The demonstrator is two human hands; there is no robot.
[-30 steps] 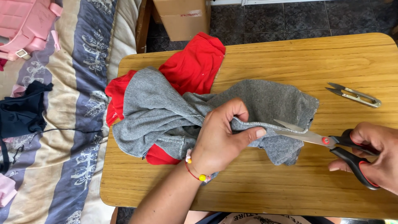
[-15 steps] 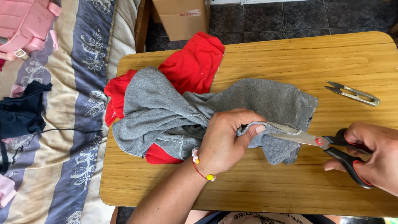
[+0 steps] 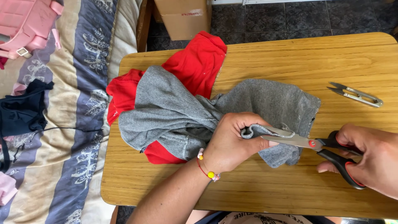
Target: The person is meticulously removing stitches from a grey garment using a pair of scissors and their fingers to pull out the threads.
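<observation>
Bright even daylight, sharp focus throughout (soft shadows only), no glare.

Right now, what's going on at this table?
A person is cutting grey cloth with scissors. The left hand pinches a folded edge of the cloth, and the right hand works the black-and-red handles, blades at that edge. A red garment lies under the cloth on the wooden table. Small metal snips sit apart, toward the right.
</observation>
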